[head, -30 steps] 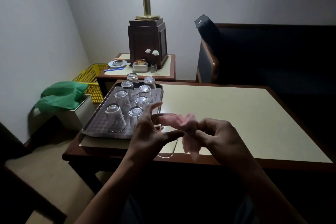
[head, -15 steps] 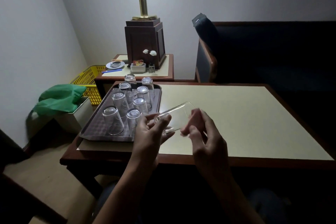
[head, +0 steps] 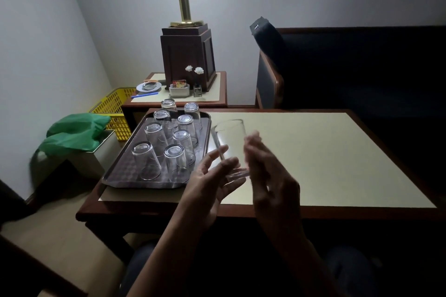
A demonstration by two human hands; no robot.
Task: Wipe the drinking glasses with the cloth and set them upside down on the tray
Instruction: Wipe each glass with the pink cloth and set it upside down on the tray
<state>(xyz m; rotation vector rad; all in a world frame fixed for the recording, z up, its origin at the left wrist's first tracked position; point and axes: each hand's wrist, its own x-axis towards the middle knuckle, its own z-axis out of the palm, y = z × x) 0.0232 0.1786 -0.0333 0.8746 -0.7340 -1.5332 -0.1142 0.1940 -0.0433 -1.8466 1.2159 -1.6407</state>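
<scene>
A dim corner of a room, with a cream-topped table point(head: 313, 152) in front of the person. On its left end lies a dark tray point(head: 124, 170) carrying eight glasses point(head: 174, 152), all upside down in two rows. Just right of the tray, above the table, a ninth glass point(head: 229, 137) is held between both hands. Its long axis is tilted, rim up and away, base toward the person.

The left hand point(head: 207, 183), the one nearer the tray, cradles the base, with its thumb along the side and its fingers point(head: 231, 164) curled beneath. The right hand point(head: 268, 171) is blurred. Its fingers point(head: 253, 142) look straight against the glass's right side, but I cannot tell whether they hold the cloth.

To finish, the glass likely has to be turned rim-down and carried left to bare tray.
</scene>
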